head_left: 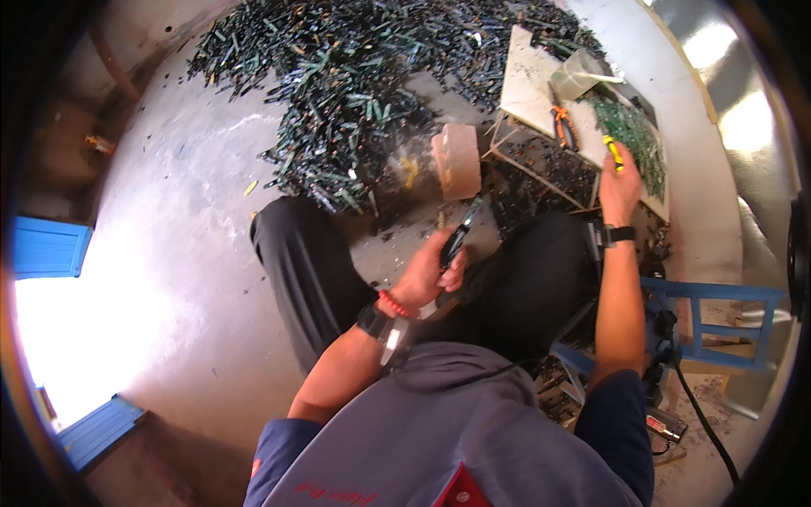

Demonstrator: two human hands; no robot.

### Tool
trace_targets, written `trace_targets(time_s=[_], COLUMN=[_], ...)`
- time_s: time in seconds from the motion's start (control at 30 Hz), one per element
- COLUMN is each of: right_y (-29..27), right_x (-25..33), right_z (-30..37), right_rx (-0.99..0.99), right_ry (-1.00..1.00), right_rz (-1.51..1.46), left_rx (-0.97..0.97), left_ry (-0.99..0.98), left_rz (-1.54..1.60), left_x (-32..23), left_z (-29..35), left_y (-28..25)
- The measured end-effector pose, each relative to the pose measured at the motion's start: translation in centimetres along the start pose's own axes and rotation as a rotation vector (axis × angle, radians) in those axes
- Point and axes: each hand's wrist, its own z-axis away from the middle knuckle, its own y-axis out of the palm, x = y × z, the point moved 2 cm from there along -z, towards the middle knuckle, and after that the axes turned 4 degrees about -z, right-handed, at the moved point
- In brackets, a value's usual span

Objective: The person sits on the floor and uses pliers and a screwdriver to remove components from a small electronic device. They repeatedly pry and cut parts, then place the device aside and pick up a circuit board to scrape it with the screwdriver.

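One black elongated hand tool (453, 248) is gripped in the left hand (431, 269), with the fingers curled around it and its narrow, greenish end pointed up and to the right, above the floor between the knees. One yellow-and-black tool (613, 154) is pinched between the thumb and fingers of the right hand (621, 186), above one pale board (528, 93). The contact of the remaining right fingers cannot be told. On the board, one pair of orange-and-black pliers (559, 122), one translucent scoop (574, 78) with a pale handle, and a spread of green strips (629, 131), too numerous to be counted, are located. One large pile of dark strips (338, 93), likewise uncountable, is spread across the floor beyond the knees. One reddish block (458, 162) is positioned between the pile and the board. One blue frame (764, 329) is seen at the right, and two blue panels (51, 247) at the left.
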Motion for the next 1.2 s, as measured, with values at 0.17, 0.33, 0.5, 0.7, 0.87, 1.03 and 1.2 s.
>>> trace_targets(time_s=[0.17, 0.33, 0.5, 0.7, 0.87, 1.03, 1.2], right_y=[2.8, 5.2, 6.6, 6.9, 6.5, 6.8, 8.4], right_x=[-1.0, -3.6, -4.6, -4.3, -3.9, 0.5, 2.3], right_z=[-1.1, -1.7, -1.8, -1.9, -2.4, -1.4, -1.6], right_rx=[-0.008, -0.044, -0.002, 0.039, 0.062, 0.056, 0.253], right_ry=[0.082, 0.098, 0.093, 0.055, -0.036, -0.167, -0.161], right_rz=[0.193, 0.226, 0.245, 0.26, 0.262, 0.13, 0.238], left_rx=[-0.034, -0.077, -0.078, -0.11, -0.114, -0.157, -0.199], left_ry=[0.012, 0.013, 0.039, 0.025, 0.024, 0.021, 0.012], left_rz=[0.034, 0.031, 0.013, 0.019, 0.013, 0.035, 0.047], left_x=[-0.1, -0.4, -0.5, -0.3, -0.3, -0.2, -0.6], left_z=[0.4, 0.4, 0.1, -0.2, -0.5, -0.4, -0.5], left_y=[-0.2, -0.2, -0.5, -0.8, -0.8, -0.9, -0.6])
